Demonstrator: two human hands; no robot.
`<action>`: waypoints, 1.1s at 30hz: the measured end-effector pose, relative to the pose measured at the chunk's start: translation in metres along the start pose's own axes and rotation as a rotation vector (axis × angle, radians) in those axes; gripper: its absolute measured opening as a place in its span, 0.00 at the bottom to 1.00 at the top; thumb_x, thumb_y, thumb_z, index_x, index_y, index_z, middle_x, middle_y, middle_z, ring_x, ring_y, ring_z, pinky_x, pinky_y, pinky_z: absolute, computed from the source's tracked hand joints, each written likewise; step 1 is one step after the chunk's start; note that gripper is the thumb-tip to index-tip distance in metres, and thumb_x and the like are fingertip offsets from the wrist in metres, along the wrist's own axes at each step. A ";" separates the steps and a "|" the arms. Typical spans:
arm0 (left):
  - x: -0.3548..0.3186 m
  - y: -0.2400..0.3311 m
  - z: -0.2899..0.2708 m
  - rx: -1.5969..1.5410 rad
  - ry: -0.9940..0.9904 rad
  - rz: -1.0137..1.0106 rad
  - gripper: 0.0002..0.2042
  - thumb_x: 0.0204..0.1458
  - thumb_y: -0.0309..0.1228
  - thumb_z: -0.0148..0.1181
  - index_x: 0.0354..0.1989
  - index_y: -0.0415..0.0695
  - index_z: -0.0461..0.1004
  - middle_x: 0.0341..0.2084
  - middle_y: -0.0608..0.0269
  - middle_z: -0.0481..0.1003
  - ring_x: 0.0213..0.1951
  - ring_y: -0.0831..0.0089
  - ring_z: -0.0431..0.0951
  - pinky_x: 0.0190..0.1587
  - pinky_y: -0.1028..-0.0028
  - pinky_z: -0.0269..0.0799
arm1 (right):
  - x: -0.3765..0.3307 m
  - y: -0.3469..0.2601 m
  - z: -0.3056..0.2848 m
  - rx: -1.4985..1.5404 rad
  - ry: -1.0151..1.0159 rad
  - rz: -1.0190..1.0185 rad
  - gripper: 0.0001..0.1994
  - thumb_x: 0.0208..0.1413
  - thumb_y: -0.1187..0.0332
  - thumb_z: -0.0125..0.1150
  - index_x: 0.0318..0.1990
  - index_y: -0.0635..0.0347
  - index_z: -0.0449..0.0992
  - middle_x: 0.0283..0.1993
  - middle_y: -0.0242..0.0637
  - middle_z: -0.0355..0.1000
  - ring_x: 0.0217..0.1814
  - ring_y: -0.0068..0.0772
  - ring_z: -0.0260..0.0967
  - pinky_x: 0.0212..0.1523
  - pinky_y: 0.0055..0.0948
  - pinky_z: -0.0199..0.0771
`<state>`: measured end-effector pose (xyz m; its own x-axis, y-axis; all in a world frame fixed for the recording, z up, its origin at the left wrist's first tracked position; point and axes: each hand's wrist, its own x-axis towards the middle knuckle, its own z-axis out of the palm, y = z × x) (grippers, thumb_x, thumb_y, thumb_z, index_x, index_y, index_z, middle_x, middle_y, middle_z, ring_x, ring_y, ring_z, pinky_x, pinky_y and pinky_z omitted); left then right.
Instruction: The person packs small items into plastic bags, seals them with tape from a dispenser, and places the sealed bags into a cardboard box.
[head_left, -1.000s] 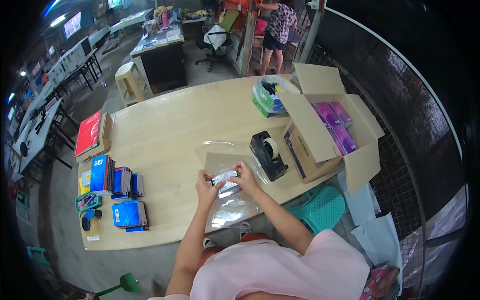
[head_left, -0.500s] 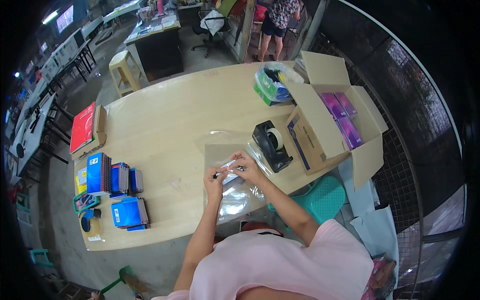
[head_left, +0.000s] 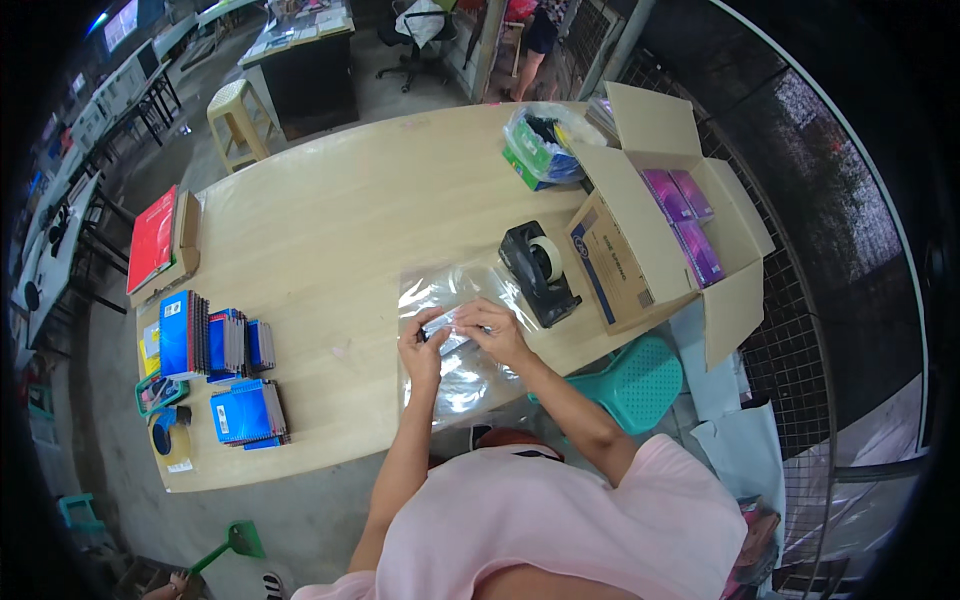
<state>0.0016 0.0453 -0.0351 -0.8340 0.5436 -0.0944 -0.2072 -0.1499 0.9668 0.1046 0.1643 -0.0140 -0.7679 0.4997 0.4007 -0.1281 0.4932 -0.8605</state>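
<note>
Close together over the front middle of the table, my left hand (head_left: 424,348) and my right hand (head_left: 494,330) pinch a small, narrow whitish piece (head_left: 444,322) between them. Its kind is too small to make out, and fingers cover part of it. A dark bit shows at the left fingertips. Beneath both hands lie shiny clear plastic bags (head_left: 465,392), flat on the tabletop. Just right of my right hand stands a black tape dispenser (head_left: 540,272) with a roll of tape in it.
An open carton (head_left: 615,262) with purple boxes (head_left: 682,212) stands at the right, near a plastic-wrapped bundle (head_left: 545,145). Blue spiral notebooks (head_left: 245,410) are stacked at the left by a red folder (head_left: 152,240). A green stool (head_left: 640,385) touches the table's front right.
My fingers have shifted slightly on the whitish piece, and more of it shows. The person at the back has moved right, partly out of view. A hand and a foot appear at lower left.
</note>
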 end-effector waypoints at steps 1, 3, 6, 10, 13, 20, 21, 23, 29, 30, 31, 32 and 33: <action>0.000 -0.002 0.001 0.064 0.007 0.038 0.13 0.38 0.14 0.64 0.35 0.38 0.81 0.36 0.57 0.80 0.42 0.69 0.77 0.48 0.72 0.71 | -0.004 0.003 -0.004 -0.013 -0.032 -0.005 0.05 0.49 0.76 0.68 0.35 0.59 0.84 0.42 0.37 0.79 0.50 0.41 0.75 0.61 0.43 0.67; -0.003 -0.006 -0.002 0.058 -0.005 0.085 0.12 0.37 0.12 0.62 0.32 0.37 0.81 0.36 0.56 0.80 0.41 0.68 0.78 0.48 0.72 0.71 | -0.011 0.004 -0.007 -0.132 -0.078 -0.038 0.07 0.50 0.76 0.67 0.37 0.58 0.84 0.43 0.36 0.79 0.52 0.39 0.75 0.65 0.46 0.63; -0.004 -0.012 -0.005 0.019 -0.059 0.091 0.09 0.38 0.12 0.61 0.29 0.35 0.81 0.36 0.52 0.79 0.46 0.64 0.77 0.51 0.70 0.69 | -0.019 -0.001 -0.012 -0.204 -0.125 -0.060 0.09 0.51 0.76 0.66 0.40 0.57 0.83 0.45 0.35 0.78 0.55 0.38 0.75 0.69 0.50 0.57; -0.006 -0.009 -0.009 0.058 -0.027 0.107 0.07 0.40 0.11 0.61 0.27 0.34 0.80 0.36 0.52 0.79 0.48 0.62 0.77 0.52 0.70 0.68 | -0.025 -0.014 -0.051 -0.140 0.030 -0.059 0.10 0.49 0.72 0.68 0.41 0.59 0.82 0.48 0.43 0.77 0.56 0.44 0.73 0.64 0.48 0.64; -0.011 -0.006 0.000 0.041 -0.033 0.107 0.07 0.40 0.11 0.62 0.27 0.35 0.80 0.35 0.53 0.78 0.48 0.62 0.77 0.52 0.70 0.68 | -0.038 0.051 -0.140 -0.334 0.496 0.446 0.11 0.50 0.68 0.69 0.41 0.62 0.82 0.48 0.44 0.78 0.47 0.38 0.75 0.48 0.37 0.72; -0.007 -0.020 -0.004 0.057 -0.069 0.134 0.07 0.41 0.13 0.64 0.28 0.38 0.81 0.36 0.55 0.79 0.48 0.63 0.78 0.52 0.69 0.69 | -0.020 0.091 -0.187 -0.099 0.226 1.112 0.13 0.49 0.62 0.72 0.38 0.62 0.84 0.36 0.36 0.80 0.39 0.28 0.74 0.42 0.26 0.68; -0.007 -0.021 -0.006 0.067 -0.066 0.135 0.07 0.41 0.13 0.64 0.28 0.38 0.81 0.36 0.54 0.79 0.48 0.63 0.78 0.52 0.68 0.69 | -0.021 0.093 -0.185 -0.084 0.253 1.040 0.13 0.49 0.62 0.72 0.36 0.62 0.84 0.34 0.35 0.79 0.37 0.27 0.72 0.41 0.27 0.68; -0.005 -0.023 -0.007 0.055 -0.060 0.118 0.07 0.41 0.13 0.64 0.27 0.38 0.81 0.36 0.54 0.78 0.48 0.63 0.78 0.53 0.68 0.69 | -0.031 0.094 -0.182 -0.057 0.335 0.816 0.13 0.48 0.61 0.73 0.32 0.63 0.84 0.29 0.33 0.78 0.29 0.25 0.69 0.34 0.27 0.66; -0.007 -0.017 -0.009 0.114 -0.055 0.179 0.06 0.41 0.11 0.61 0.24 0.36 0.79 0.35 0.55 0.77 0.49 0.63 0.76 0.50 0.69 0.69 | -0.097 0.095 -0.143 0.568 0.725 1.039 0.06 0.53 0.68 0.68 0.36 0.60 0.81 0.24 0.30 0.74 0.25 0.28 0.69 0.35 0.29 0.73; -0.008 -0.016 -0.010 0.113 -0.053 0.175 0.07 0.40 0.11 0.62 0.24 0.37 0.79 0.35 0.55 0.77 0.48 0.62 0.77 0.50 0.69 0.69 | -0.102 0.089 -0.129 0.833 0.803 1.150 0.06 0.55 0.70 0.66 0.38 0.60 0.80 0.24 0.29 0.73 0.25 0.29 0.70 0.37 0.29 0.74; -0.008 -0.015 -0.010 0.118 -0.059 0.174 0.07 0.40 0.12 0.62 0.24 0.37 0.79 0.34 0.55 0.76 0.48 0.62 0.77 0.50 0.69 0.69 | -0.108 0.090 -0.115 0.933 0.874 1.180 0.06 0.56 0.70 0.64 0.39 0.60 0.79 0.24 0.30 0.73 0.25 0.30 0.70 0.35 0.30 0.74; -0.012 -0.015 -0.008 0.138 -0.073 0.188 0.07 0.40 0.13 0.63 0.24 0.38 0.80 0.34 0.55 0.76 0.48 0.61 0.77 0.51 0.68 0.69 | -0.113 0.091 -0.102 1.034 0.945 1.207 0.06 0.57 0.71 0.63 0.40 0.61 0.78 0.24 0.30 0.72 0.25 0.30 0.70 0.34 0.31 0.75; -0.013 -0.012 -0.004 0.162 -0.089 0.212 0.07 0.39 0.14 0.64 0.25 0.39 0.80 0.33 0.55 0.76 0.48 0.61 0.77 0.51 0.67 0.68 | -0.115 0.092 -0.087 1.143 1.013 1.227 0.06 0.59 0.71 0.61 0.42 0.61 0.78 0.24 0.30 0.71 0.24 0.31 0.70 0.32 0.32 0.75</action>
<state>0.0124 0.0366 -0.0470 -0.8002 0.5858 0.1283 0.0575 -0.1381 0.9888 0.2355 0.2143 -0.1120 -0.2128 0.5184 -0.8282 -0.4920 -0.7892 -0.3676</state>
